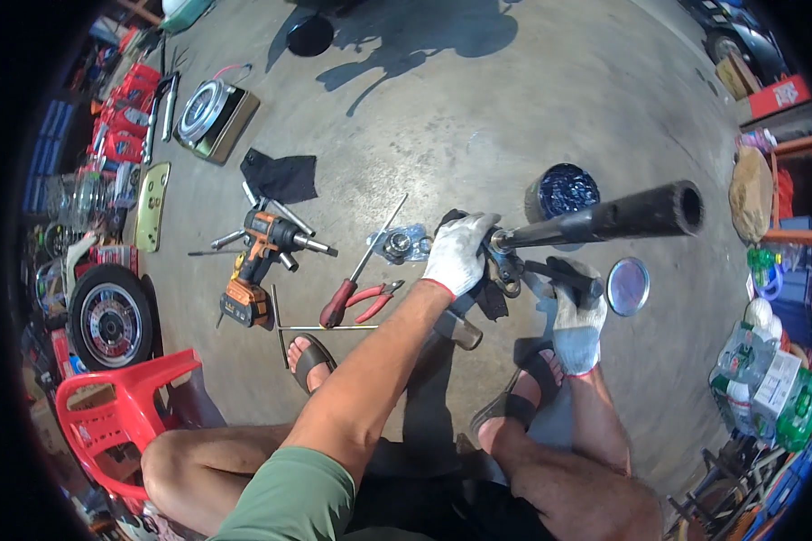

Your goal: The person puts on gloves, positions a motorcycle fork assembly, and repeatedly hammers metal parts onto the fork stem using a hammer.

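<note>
A long black metal tube [604, 216] with an open round end juts to the right, a worn metal fitting [503, 261] at its left end. Wrapped round the assembly beside that fitting is my left hand [458, 255], in a white work glove. My right hand [577, 320], gloved in white and grey, closes round a short black bar [564, 277] below the tube. Whether bar and tube are joined, I cannot tell. Under my hands lie a dark cloth [491, 301] and a grey metal cylinder [465, 334].
Left on the floor lie an orange-black impact wrench [263, 248], screwdriver [341, 298], red-handled pliers [370, 298] and T-handle wrench [334, 327]. A tub of dark blue grease [567, 191] and round lid [628, 287] are right. A red chair [122, 406] and wheel [110, 316] stand left.
</note>
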Action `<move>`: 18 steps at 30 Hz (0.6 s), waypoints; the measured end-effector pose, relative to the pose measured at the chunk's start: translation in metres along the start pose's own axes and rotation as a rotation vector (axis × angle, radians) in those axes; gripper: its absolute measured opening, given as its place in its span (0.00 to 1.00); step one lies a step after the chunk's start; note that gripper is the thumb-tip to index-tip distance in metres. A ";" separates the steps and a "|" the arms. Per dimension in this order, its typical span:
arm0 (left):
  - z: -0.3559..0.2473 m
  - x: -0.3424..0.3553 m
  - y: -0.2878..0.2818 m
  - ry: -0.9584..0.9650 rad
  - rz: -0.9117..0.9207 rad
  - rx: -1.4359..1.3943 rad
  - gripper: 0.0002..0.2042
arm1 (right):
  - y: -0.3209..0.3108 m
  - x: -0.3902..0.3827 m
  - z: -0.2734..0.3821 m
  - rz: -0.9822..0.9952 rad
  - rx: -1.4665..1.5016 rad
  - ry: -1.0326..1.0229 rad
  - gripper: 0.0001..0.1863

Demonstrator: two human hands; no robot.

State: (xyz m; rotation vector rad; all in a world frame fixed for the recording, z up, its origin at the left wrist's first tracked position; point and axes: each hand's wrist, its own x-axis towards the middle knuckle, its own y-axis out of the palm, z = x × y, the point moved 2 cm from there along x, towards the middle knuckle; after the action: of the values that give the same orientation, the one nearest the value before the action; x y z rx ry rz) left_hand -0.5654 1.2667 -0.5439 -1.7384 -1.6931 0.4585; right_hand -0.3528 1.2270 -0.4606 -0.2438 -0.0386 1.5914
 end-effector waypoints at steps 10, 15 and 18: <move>-0.013 0.003 -0.007 -0.193 0.168 0.073 0.23 | 0.004 0.065 0.015 0.314 0.547 0.179 0.16; -0.016 0.006 0.001 -0.200 0.179 0.069 0.21 | 0.003 0.087 0.021 0.376 0.121 -0.076 0.14; -0.010 0.003 -0.002 -0.182 0.171 0.078 0.22 | 0.009 0.096 0.020 0.528 -0.147 -0.165 0.15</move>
State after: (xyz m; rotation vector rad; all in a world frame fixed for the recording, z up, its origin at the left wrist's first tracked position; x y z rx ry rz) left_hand -0.5603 1.2671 -0.5352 -1.8384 -1.6309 0.7707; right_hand -0.3672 1.3246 -0.4552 -0.2490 -0.2359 2.1364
